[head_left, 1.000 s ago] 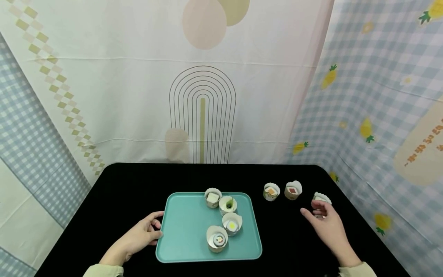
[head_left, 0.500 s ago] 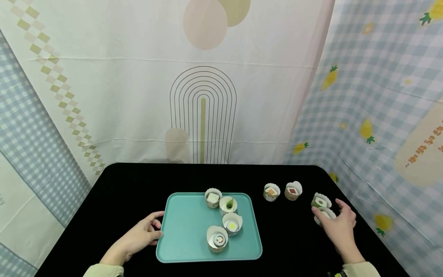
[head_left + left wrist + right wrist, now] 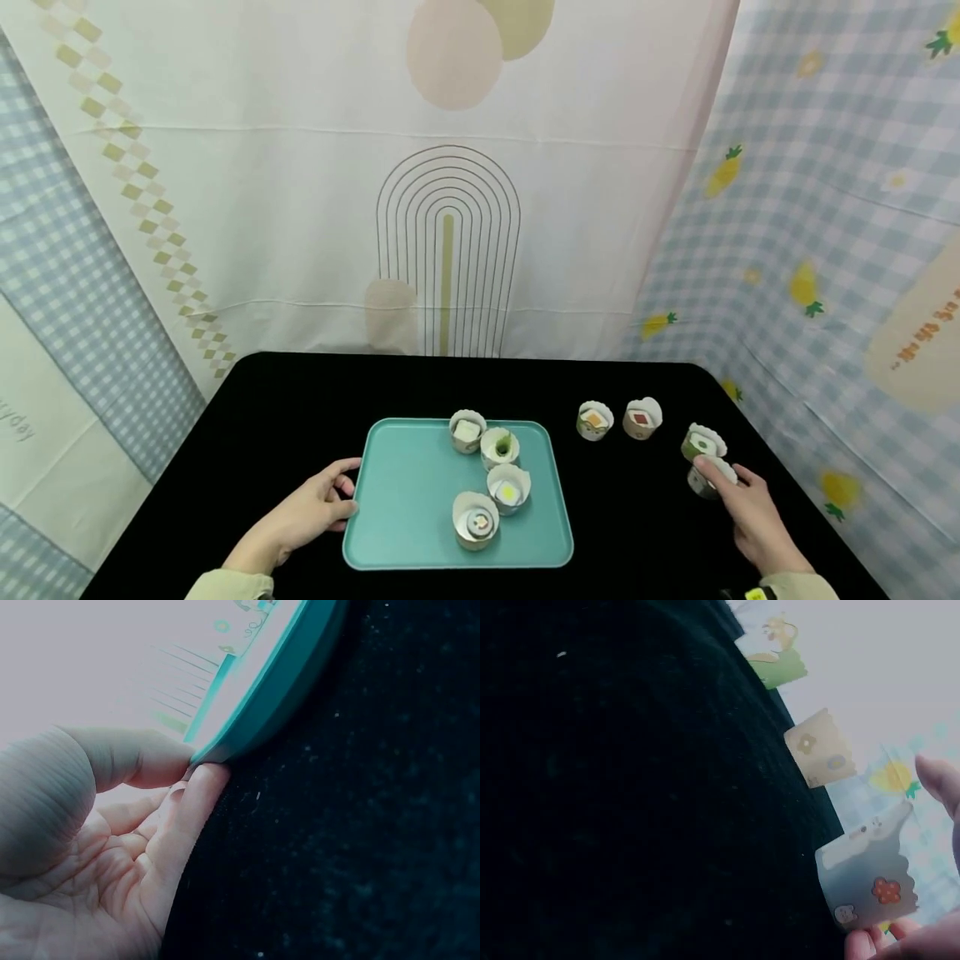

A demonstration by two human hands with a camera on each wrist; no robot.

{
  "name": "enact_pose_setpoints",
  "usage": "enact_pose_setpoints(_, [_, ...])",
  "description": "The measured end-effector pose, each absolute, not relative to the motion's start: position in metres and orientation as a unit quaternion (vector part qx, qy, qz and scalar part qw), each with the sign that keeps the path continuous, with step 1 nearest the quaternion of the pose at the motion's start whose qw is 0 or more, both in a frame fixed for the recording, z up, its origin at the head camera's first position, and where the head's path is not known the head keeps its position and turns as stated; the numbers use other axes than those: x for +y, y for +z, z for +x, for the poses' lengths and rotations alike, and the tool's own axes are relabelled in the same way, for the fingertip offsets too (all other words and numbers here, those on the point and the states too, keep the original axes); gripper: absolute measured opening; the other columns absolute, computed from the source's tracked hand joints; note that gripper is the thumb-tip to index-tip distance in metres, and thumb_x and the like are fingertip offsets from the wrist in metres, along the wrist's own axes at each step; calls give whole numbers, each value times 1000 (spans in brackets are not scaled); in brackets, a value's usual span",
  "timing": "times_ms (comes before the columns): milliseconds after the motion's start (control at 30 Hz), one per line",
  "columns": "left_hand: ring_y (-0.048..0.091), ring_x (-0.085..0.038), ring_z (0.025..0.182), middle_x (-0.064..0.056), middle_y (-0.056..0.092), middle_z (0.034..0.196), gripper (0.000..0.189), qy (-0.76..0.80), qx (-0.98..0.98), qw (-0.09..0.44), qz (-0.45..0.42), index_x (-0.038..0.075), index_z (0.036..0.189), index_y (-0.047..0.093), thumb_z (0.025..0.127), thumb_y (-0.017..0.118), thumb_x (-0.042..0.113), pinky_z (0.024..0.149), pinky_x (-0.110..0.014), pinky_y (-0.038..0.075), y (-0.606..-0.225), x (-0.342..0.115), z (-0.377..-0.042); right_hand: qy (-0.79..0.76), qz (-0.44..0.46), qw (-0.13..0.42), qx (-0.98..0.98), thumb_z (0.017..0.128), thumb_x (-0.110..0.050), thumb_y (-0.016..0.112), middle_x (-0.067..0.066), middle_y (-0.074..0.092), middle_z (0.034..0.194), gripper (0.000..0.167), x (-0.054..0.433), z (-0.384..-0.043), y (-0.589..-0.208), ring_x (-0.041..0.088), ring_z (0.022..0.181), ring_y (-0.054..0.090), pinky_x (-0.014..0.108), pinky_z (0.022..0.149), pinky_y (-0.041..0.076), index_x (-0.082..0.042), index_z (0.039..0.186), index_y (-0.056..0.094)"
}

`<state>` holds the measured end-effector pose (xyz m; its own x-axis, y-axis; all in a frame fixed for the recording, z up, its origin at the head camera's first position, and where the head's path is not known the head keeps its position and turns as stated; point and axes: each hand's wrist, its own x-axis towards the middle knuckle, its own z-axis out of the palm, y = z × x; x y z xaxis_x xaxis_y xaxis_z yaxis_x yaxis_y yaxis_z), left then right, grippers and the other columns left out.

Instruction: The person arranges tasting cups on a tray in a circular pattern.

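My left hand (image 3: 318, 504) holds the left rim of a teal tray (image 3: 405, 492). In the left wrist view, the thumb (image 3: 146, 754) and a finger (image 3: 206, 784) meet at its edge. On the tray stand several paper cups: one with a white piece (image 3: 467, 431), one with a green roll (image 3: 502, 447), one with a yellow-centred piece (image 3: 507, 492), and one with a grey sushi-like roll (image 3: 479, 522). My right hand (image 3: 753, 508) surrounds the nearest right-hand paper cup (image 3: 866, 870), fingertips low against its side, thumb (image 3: 939, 780) spread above the rim. That cup's contents are mostly hidden.
Behind the cup at my right hand, a green paper cup (image 3: 701, 443) stands very close. Farther left are a cup with an orange-topped piece (image 3: 595, 421) and one with a red-topped piece (image 3: 642, 418). A black table (image 3: 315, 400) carries everything; patterned curtains (image 3: 585, 208) enclose it.
My right hand has moved from over the far green cup, back and rightward, down around the nearer cup. The view has shifted slightly; my left hand stays at the tray.
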<state>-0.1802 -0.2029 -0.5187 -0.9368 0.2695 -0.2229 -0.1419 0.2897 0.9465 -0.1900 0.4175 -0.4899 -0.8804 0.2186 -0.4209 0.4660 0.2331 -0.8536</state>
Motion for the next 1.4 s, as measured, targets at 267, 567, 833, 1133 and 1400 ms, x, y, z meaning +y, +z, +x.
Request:
enact_pose_setpoints(267, [50, -26, 80, -13, 44, 101, 66, 590, 787, 175, 41, 3, 146, 35, 87, 65, 5, 69, -40, 51, -519, -201, -181, -536, 189, 117, 814, 93, -51, 57, 32, 26, 141, 94, 421, -185, -500, 41, 121, 42, 41, 88, 48, 13, 146, 13])
enact_pose_setpoints(567, [49, -26, 80, -13, 44, 102, 66, 589, 787, 181, 32, 4, 146, 35, 88, 65, 6, 70, -40, 51, -519, -204, -180, -535, 166, 86, 824, 92, -28, 66, 17, 51, 120, 70, 420, -185, -507, 15, 95, 56, 32, 79, 50, 12, 138, 30])
enact_pose_setpoints(833, [49, -26, 81, -13, 43, 102, 66, 591, 787, 175, 31, 5, 147, 35, 88, 65, 5, 70, -40, 51, -518, -204, -180, -508, 169, 78, 841, 92, -34, 65, 27, 41, 131, 75, 418, -186, -508, 20, 101, 54, 31, 79, 49, 13, 138, 29])
enact_pose_setpoints(1133, [49, -26, 82, -13, 43, 103, 65, 595, 785, 174, 25, 5, 146, 36, 88, 65, 5, 71, -40, 52, -520, -202, -180, -508, 157, 95, 841, 92, -38, 65, 27, 40, 132, 82, 418, -183, -505, 26, 106, 54, 36, 83, 49, 12, 140, 23])
enact_pose_setpoints(1400, [49, -26, 81, -14, 44, 103, 66, 592, 786, 179, 28, 5, 147, 35, 88, 65, 5, 71, -41, 52, -520, -203, -182, -490, 137, 110, 854, 90, -38, 67, 33, 34, 138, 90, 418, -180, -503, 38, 116, 50, 43, 87, 48, 13, 144, 15])
